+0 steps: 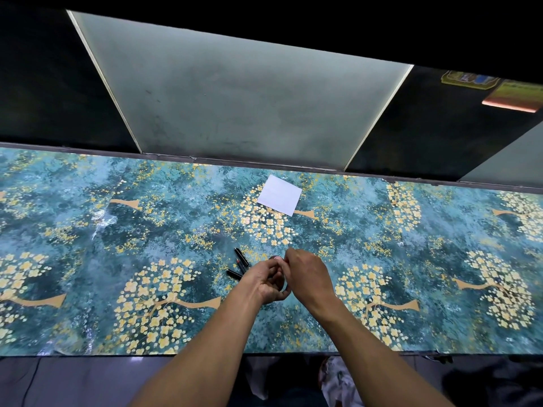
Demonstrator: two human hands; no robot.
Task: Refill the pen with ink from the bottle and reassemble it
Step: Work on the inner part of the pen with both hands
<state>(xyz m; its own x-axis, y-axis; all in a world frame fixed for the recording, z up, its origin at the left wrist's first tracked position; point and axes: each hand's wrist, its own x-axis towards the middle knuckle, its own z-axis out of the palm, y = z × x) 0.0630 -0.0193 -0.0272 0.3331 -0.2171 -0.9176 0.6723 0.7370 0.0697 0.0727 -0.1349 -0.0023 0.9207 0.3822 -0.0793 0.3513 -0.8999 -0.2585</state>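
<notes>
Both my hands meet over the ink bottle (275, 257) near the middle of the table; only a sliver of its dark top shows between my fingers. My left hand (266, 282) wraps around the bottle from the left. My right hand (307, 274) pinches its top from the right. Whether the cap is on or off is hidden. Just left of my hands lie the black pen parts: one piece (241, 256) angled away, a thin piece with a red tip (239, 264) beside it, and a shorter piece (234, 274) nearest me.
The table (117, 230) is covered in a teal cloth with yellow flower trees. A white sheet of paper (280, 195) lies beyond my hands near the far edge. A frosted glass panel (235, 98) rises behind the table. The near table edge runs just below my forearms.
</notes>
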